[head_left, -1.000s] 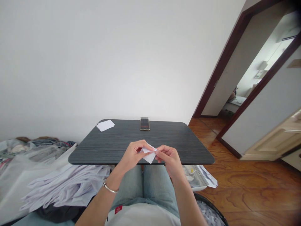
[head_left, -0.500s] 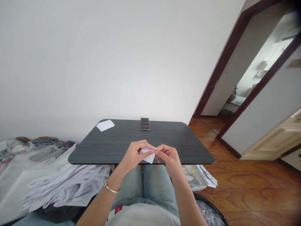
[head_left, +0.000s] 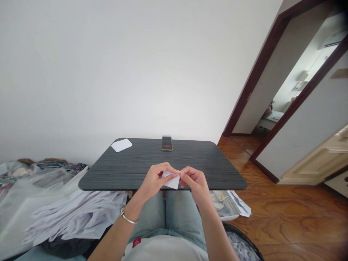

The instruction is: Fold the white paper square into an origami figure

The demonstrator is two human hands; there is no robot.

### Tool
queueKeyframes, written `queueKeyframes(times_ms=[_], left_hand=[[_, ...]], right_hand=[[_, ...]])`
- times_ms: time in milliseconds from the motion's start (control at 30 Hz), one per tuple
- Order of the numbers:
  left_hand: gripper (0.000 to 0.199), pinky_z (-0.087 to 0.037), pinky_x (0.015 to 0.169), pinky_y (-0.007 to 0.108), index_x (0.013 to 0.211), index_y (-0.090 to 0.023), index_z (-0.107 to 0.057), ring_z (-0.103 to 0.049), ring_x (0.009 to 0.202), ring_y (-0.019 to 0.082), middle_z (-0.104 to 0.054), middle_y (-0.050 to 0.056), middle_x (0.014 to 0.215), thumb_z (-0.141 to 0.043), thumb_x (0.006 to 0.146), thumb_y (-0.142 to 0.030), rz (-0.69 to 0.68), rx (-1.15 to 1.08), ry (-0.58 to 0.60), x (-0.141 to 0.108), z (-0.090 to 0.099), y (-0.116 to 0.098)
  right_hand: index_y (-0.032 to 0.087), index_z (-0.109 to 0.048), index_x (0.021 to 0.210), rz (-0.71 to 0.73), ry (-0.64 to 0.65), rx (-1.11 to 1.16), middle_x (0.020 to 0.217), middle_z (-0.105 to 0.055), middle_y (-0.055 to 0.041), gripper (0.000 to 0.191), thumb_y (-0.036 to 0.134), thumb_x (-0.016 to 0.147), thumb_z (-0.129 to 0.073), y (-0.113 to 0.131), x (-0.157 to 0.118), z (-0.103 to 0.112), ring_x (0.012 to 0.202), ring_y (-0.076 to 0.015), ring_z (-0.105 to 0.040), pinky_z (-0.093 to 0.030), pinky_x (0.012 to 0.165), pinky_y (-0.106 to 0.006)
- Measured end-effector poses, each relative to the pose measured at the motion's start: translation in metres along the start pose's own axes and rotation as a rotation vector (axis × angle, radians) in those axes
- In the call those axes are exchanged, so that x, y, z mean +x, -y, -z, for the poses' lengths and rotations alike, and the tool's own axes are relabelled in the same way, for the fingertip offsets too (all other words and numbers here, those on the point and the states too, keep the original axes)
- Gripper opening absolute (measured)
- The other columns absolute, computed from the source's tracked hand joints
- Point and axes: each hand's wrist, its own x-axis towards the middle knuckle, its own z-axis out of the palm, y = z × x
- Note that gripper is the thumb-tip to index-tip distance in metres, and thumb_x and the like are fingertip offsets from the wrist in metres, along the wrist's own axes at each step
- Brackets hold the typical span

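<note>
A small folded piece of white paper (head_left: 172,183) is held over the front edge of the dark table (head_left: 141,156). My left hand (head_left: 159,177) pinches it between thumb and forefinger from the left. My right hand (head_left: 194,179) pinches the paper's upper right corner, its fingertips touching those of my left hand. The fingers hide part of the paper. Near the table's back left corner lie white sheets (head_left: 121,145), slightly overlapping.
A phone (head_left: 167,143) stands at the table's back edge against the wall. White cloth (head_left: 78,214) is heaped at the left. A white tray (head_left: 227,206) and a dark-rimmed bin (head_left: 241,243) are below right. A doorway stands at the right.
The lower corner of the paper has shifted slightly to the right as the sheet tilts. Both hands keep nearly the same place and grip.
</note>
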Motion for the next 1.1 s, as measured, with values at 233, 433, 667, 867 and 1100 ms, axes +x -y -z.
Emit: queueKeyframes(times_ms=[233,433,667,867,1100], left_hand=[[0.016,-0.032,0.054,0.021,0.08,-0.016,-0.071,-0.046,0.06,0.01,-0.054,0.0,0.063,-0.062,0.074,-0.028,0.026,0.006,-0.006,-0.0001,-0.0004,-0.0008],[0.017,-0.032,0.051,0.02,0.08,-0.016,-0.072,-0.045,0.057,0.009,-0.054,0.0,0.061,-0.064,0.072,-0.029,0.098,-0.021,-0.023,0.0007,-0.0017,-0.0015],[0.019,-0.032,0.05,0.019,0.081,-0.015,-0.072,-0.045,0.057,0.009,-0.056,0.0,0.061,-0.064,0.071,-0.03,0.086,0.004,-0.036,0.0008,-0.0026,-0.0019],[0.019,-0.032,0.05,0.02,0.08,-0.015,-0.072,-0.046,0.057,0.01,-0.057,0.001,0.062,-0.061,0.074,-0.03,0.04,0.066,-0.034,0.0002,-0.0014,-0.003],[0.02,-0.034,0.052,0.021,0.079,-0.015,-0.072,-0.05,0.059,0.011,-0.06,0.003,0.065,-0.059,0.077,-0.03,-0.011,0.129,-0.014,-0.0012,-0.0005,-0.004]], right_hand=[[0.016,-0.062,0.066,0.047,-0.004,-0.09,0.056,-0.055,0.0016,0.016,0.03,0.074,-0.061,0.0024,-0.0022,-0.0013,0.052,-0.0091,-0.05,-0.043,0.043,-0.017],[0.016,-0.059,0.065,0.064,-0.022,-0.125,0.054,-0.053,0.0023,0.019,0.032,0.076,-0.058,0.0029,-0.0016,-0.002,0.05,-0.0091,-0.049,-0.044,0.043,-0.018],[0.016,-0.058,0.062,0.064,-0.051,-0.12,0.052,-0.051,0.0025,0.02,0.032,0.075,-0.059,0.0023,-0.0015,-0.0016,0.048,-0.0084,-0.047,-0.041,0.04,-0.017],[0.016,-0.059,0.064,0.053,-0.059,-0.101,0.052,-0.052,0.0023,0.019,0.032,0.074,-0.06,0.003,-0.0019,-0.0027,0.048,-0.0089,-0.047,-0.04,0.04,-0.017],[0.016,-0.059,0.061,0.067,-0.083,-0.056,0.049,-0.052,0.0032,0.017,0.029,0.073,-0.06,0.0005,-0.0027,-0.0035,0.045,-0.0079,-0.047,-0.039,0.041,-0.017]])
